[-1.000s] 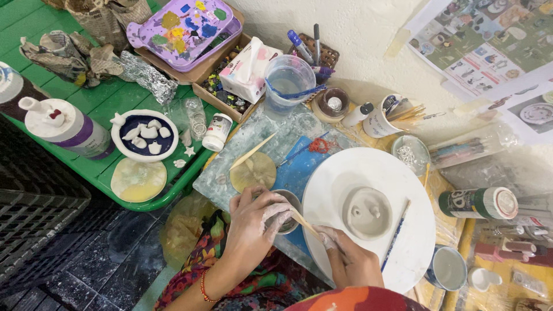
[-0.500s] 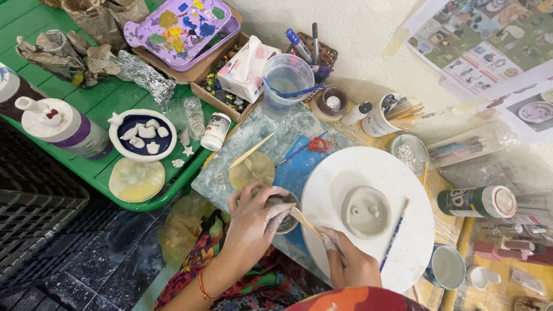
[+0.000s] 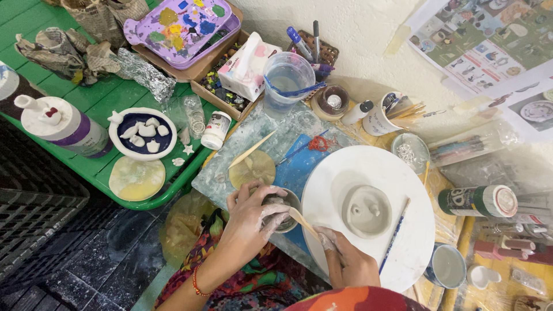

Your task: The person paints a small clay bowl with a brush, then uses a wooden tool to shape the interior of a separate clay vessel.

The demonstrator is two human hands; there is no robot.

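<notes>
Right hand [image 3: 348, 262]: nearest camera, clenched on flat wooden stick [image 3: 302, 222]; stick's long axis runs up-left from grip, tip in bowl.
Left hand [image 3: 250, 216]: clay-smeared, cupping small round grey bowl [image 3: 286, 208] at board edge.
Beyond, right: grey clay dish [image 3: 367, 210] on round white turntable [image 3: 345, 173].
Farther: clear plastic water cup [image 3: 288, 80].

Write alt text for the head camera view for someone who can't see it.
A left hand grips a small clay-smeared bowl while the right hand holds a wooden stick into it, beside a white round board bearing a grey clay piece.
</notes>
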